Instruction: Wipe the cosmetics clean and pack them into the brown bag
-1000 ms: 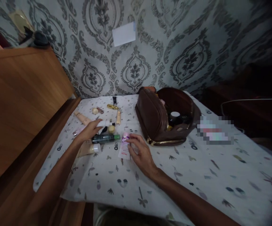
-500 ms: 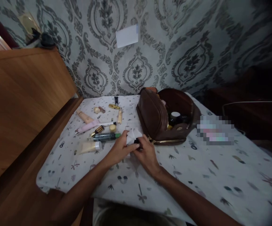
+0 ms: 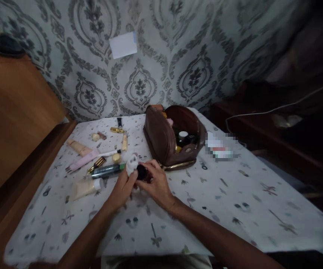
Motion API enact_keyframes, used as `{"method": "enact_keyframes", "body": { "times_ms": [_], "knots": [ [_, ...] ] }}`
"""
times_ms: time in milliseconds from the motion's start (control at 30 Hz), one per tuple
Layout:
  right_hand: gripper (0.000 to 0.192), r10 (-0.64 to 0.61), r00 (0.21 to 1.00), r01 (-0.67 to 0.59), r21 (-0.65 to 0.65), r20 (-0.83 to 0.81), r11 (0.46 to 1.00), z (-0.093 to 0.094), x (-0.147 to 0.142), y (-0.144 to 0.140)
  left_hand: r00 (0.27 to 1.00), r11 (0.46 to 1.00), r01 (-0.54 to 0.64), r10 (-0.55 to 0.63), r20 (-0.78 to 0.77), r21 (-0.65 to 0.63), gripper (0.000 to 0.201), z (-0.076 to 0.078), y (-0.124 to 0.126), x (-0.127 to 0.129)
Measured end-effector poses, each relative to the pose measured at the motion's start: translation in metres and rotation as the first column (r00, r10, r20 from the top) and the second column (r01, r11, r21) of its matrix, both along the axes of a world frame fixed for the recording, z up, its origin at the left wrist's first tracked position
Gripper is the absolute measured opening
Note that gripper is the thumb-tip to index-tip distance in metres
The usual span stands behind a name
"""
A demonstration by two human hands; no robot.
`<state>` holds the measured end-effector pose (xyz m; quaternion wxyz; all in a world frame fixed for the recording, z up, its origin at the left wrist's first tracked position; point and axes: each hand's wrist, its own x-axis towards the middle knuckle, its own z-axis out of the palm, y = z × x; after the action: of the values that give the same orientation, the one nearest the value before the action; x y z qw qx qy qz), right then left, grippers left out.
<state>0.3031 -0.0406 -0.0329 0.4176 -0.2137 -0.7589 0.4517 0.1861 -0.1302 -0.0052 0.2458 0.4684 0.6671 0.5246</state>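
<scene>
Over the table's middle, my left hand point(image 3: 123, 188) is closed round a small white object point(image 3: 132, 163) with dark spots on its upper end; its kind is unclear. Pinched in the fingers of my right hand point(image 3: 157, 183) is a dark round object point(image 3: 141, 172), like a cap or small jar, touching or almost touching the white one. A dark tube with a green end point(image 3: 108, 171) lies just left of my left hand. Beyond my right hand stands an open brown toiletry bag point(image 3: 161, 138) with a white-lidded jar point(image 3: 183, 136) among its contents.
Left on the patterned tablecloth point(image 3: 206, 224) lie a cream tube with a white cap point(image 3: 84, 188), a pink tube point(image 3: 83, 160), a beige tube point(image 3: 78, 147), a gold-and-black lipstick point(image 3: 96, 163) and other small cosmetics. A blurred packet point(image 3: 220, 145) is right of the bag. A wooden cabinet point(image 3: 18, 119) borders the left.
The view has turned right, so everything sits further left. The white object now shows its spotted end, and the dark round object is more exposed between my hands.
</scene>
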Motion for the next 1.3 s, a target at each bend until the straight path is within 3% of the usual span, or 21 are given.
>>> {"method": "enact_keyframes", "body": {
  "times_ms": [100,233,433,633,700,767,833,867,933,1000,1067,1167,1233,1300],
  "knots": [
    [0.031,0.031,0.999,-0.03,-0.021,0.04,0.999,0.007,0.005,0.0,0.936,0.978,0.21,-0.194,-0.294,0.022,0.055,-0.004,-0.004,-0.002],
    [0.033,0.178,0.984,-0.179,-0.061,-0.022,0.982,0.015,0.014,0.005,0.88,0.973,0.23,-0.205,-0.429,0.008,0.044,-0.01,-0.006,-0.002],
    [0.03,0.208,0.972,-0.217,-0.077,-0.111,0.973,0.008,0.022,0.021,0.954,0.995,0.092,-0.081,-0.288,0.026,0.035,-0.017,-0.002,0.001],
    [0.051,0.268,0.946,-0.312,-0.294,-0.182,0.903,-0.001,0.031,0.029,0.988,0.976,-0.139,0.124,-0.098,-0.168,0.044,-0.013,0.011,0.007],
    [0.052,0.259,0.941,-0.334,-0.475,-0.216,0.814,-0.001,0.031,0.031,0.987,0.97,-0.147,0.13,-0.096,-0.192,0.048,-0.009,0.016,0.01],
    [0.051,0.249,0.916,-0.4,-0.679,-0.314,0.616,-0.001,0.029,0.031,0.985,0.961,-0.172,0.162,-0.061,-0.215,0.051,-0.006,0.02,0.011],
    [0.051,0.217,0.877,-0.48,-0.787,-0.428,0.387,-0.002,0.025,0.031,0.988,0.966,-0.149,0.156,0.013,-0.212,0.051,-0.005,0.019,0.012],
    [0.051,0.196,0.861,-0.508,-0.807,-0.468,0.301,-0.002,0.024,0.03,0.989,0.971,-0.122,0.136,0.057,-0.205,0.05,-0.005,0.018,0.012],
    [0.05,0.148,0.846,-0.534,-0.822,-0.513,0.2,-0.001,0.021,0.027,0.992,0.982,-0.059,0.077,0.098,-0.178,0.049,-0.005,0.015,0.012],
    [0.045,0.102,0.852,-0.524,-0.839,-0.514,0.145,0.0,0.02,0.025,1.0,0.989,0.004,-0.001,0.014,-0.151,0.048,-0.006,0.012,0.013],
    [0.042,0.059,0.863,-0.505,-0.856,-0.502,0.112,0.002,0.019,0.022,0.98,0.993,0.069,-0.086,-0.177,-0.099,0.049,-0.009,0.011,0.013],
    [0.043,0.041,0.875,-0.484,-0.868,-0.482,0.114,0.003,0.018,0.019,0.883,0.986,0.167,-0.152,-0.445,-0.005,0.055,-0.014,0.011,0.013],
    [0.044,0.057,0.874,-0.486,-0.865,-0.483,0.12,0.003,0.019,0.017,0.841,0.981,0.191,-0.153,-0.519,0.021,0.055,-0.015,0.011,0.013],
    [0.044,0.099,0.872,-0.489,-0.863,-0.48,0.127,0.002,0.02,0.015,0.867,0.986,0.167,-0.135,-0.479,0.024,0.049,-0.015,0.01,0.013]
  ]
}}
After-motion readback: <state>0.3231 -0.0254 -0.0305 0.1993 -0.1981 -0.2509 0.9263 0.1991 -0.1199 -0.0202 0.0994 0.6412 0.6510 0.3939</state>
